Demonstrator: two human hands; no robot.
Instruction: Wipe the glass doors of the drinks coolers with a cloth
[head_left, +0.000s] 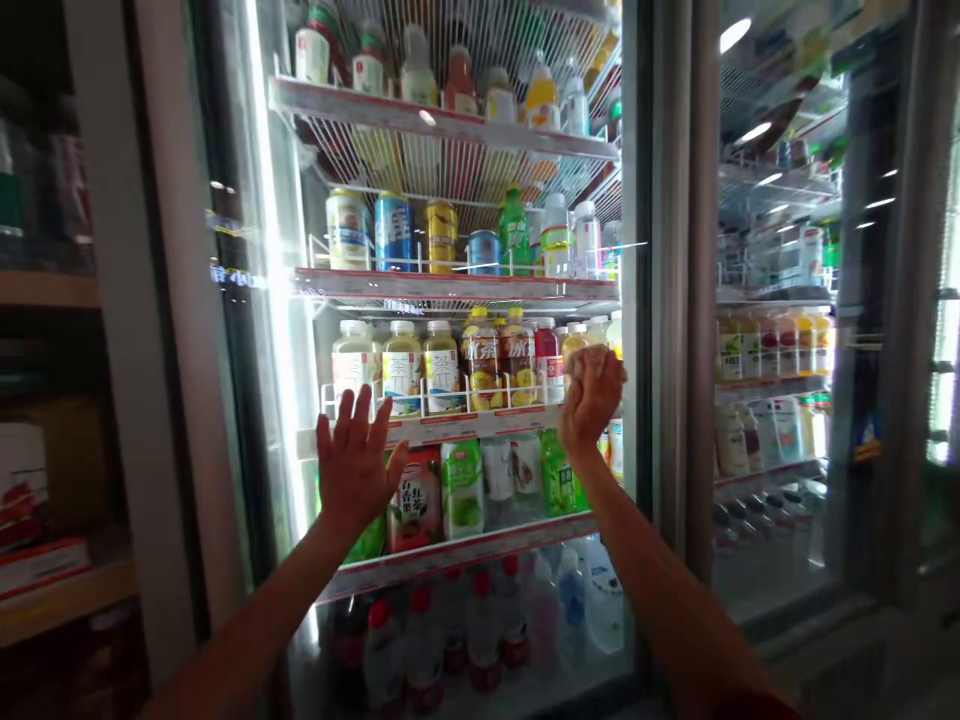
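Note:
I face a lit drinks fridge with several wire shelves of bottles and cans. My left hand is raised with its fingers spread, palm towards the shelf of pale tea bottles, holding nothing. My right hand is curled closed near the fridge's right side, level with the same shelf, beside the amber tea bottles. What the fingers hold, if anything, I cannot make out. Below my hands stand green and red cartons and bottles.
A second glass-door fridge with more drinks stands to the right, beyond a metal door frame. Wooden shelves with boxes are on the dark left. Water bottles fill the lowest shelf.

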